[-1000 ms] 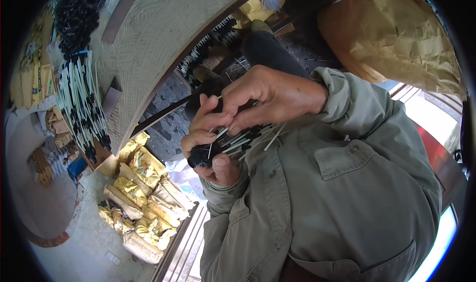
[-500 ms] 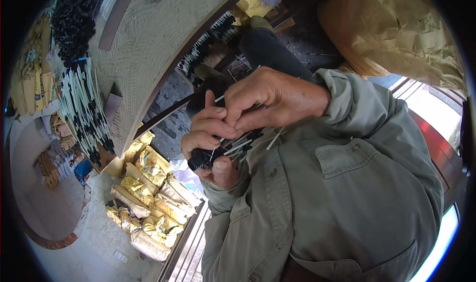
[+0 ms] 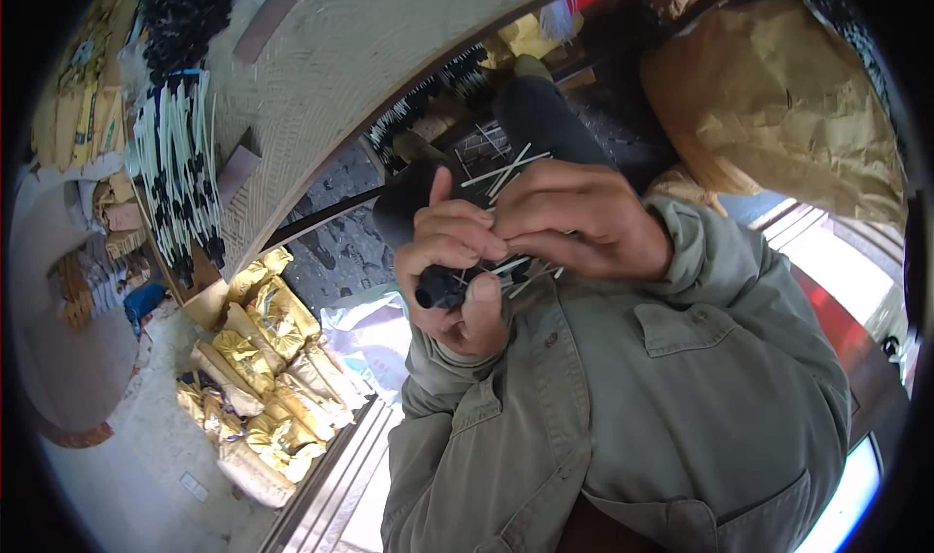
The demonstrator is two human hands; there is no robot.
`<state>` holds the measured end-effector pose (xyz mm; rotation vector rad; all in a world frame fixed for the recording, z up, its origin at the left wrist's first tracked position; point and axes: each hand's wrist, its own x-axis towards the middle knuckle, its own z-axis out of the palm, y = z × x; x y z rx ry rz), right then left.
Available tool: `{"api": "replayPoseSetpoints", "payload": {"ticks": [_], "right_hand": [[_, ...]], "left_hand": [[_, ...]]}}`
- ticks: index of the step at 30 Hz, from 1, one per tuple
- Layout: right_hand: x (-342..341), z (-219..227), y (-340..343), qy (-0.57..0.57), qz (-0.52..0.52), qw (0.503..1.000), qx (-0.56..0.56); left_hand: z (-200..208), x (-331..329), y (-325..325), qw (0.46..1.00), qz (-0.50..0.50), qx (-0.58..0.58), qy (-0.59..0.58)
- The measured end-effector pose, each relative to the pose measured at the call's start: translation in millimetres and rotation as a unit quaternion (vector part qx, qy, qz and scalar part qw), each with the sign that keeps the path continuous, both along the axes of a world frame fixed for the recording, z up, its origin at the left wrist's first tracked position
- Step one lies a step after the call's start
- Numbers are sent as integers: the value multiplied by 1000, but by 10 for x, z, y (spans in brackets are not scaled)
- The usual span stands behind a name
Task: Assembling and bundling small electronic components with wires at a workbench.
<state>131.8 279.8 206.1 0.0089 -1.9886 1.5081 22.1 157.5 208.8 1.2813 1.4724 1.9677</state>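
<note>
My left hand (image 3: 457, 266) is wrapped round a black piece with a round, hollow-looking end (image 3: 441, 290). Its thumb presses from below, and one finger points up. Thin white sticks with black parts (image 3: 513, 273) come out beside that thumb. Right against these fingers, my right hand (image 3: 579, 220) is closed in a pinch, its fingertips meeting the left ones. Whatever lies in the pinch is hidden. More white sticks (image 3: 508, 171) show past the far edge of the right hand; whether it holds them I cannot tell.
A patterned table (image 3: 336, 76) curves across the upper left, with a bundle of white sticks with black ends (image 3: 180, 169) and a heap of black parts (image 3: 190, 13). Yellow and tan packages (image 3: 272, 373) are stacked at lower left. A big brown paper sack (image 3: 778, 115) stands at upper right.
Both hands sit further right in the picture, as the whole view has shifted. The black piece's round end now faces me more. White sticks now show beyond the right hand.
</note>
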Motion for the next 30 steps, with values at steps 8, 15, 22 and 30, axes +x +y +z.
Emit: {"api": "replayPoseSetpoints", "payload": {"ticks": [8,15,22,30], "right_hand": [[343,-169,-184,-83,-42,995,-36],[293,-100,-193,-67,-32,995,-73],[-236,137,-14,-24,84,994,58],[-1084,-49,1590,-164,-347,772,508]], "left_hand": [[19,58,75,999,-13,44,8],[91,121,39,999,-25,25,36],[337,-79,-300,990,142,-11,7],[416,-558,-1007,950,297,-80,53]]}}
